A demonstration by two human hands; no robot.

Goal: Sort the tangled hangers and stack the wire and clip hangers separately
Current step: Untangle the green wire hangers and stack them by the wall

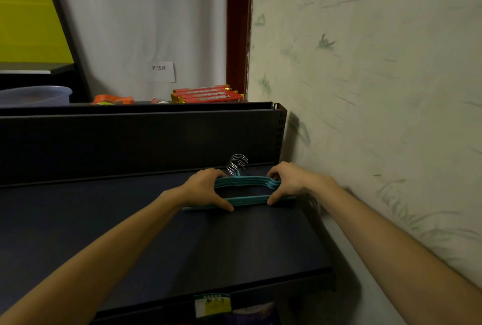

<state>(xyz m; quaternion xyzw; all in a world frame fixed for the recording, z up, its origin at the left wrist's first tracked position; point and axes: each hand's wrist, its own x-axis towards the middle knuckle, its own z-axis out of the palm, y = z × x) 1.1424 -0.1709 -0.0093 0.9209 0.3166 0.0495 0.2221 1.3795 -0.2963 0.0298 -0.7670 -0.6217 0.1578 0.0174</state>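
Green and white, a small paper price label (212,305) hangs on the front lip of the dark metal shelf (130,233), nearest the camera. Two bare forearms reach forward over the shelf's flat surface toward its far right end, beside the pale wall with faint green brush marks (378,90).

At that end lies a neat stack of teal coated wire hangers with silver metal hooks (246,182), flat on the shelf, the hooks bunched together and pointing at the shelf's dark back panel (130,142). The left hand (206,189) grips the stack's left side, fingers curled over the top arms and thumb pressed along the bottom bars. The right hand (287,184) grips the right side in the same way, fingers over the shoulder bend, thumb on the lower bars.

Beyond the back panel, on a higher level, sit red snack packets with gold ends (207,94), an orange wrapper (113,99) and a bluish translucent plastic tub (35,95). Behind them hangs a white curtain (135,24) bearing a small paper sign (161,71), with a dark red door frame (238,24) to its right.
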